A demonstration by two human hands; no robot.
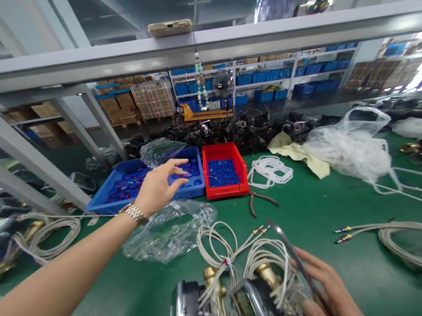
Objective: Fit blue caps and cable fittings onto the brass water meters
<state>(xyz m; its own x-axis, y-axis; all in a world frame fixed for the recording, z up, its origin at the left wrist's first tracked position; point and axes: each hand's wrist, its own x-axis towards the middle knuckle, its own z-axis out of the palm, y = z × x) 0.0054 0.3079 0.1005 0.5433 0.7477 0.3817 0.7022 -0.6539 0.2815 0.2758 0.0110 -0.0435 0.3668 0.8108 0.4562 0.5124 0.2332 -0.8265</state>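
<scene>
My left hand reaches over the front of a blue tray of flat blue and red pieces. Its fingers are spread, with nothing visible in them. At lower right, my right hand holds a slim metal tool that tapers to a tip and looks like tweezers. Beside that hand are two brass-fitted meters with clear covers, a left meter and a right meter. Coiled pale cables lie on them, with small metal probe ends pointing up and right.
A red bin of small blue pieces stands beside the tray. Pliers, clear plastic film, white cord loops and a plastic bag lie around. A grey metal rail crosses above; more coiled cable lies right.
</scene>
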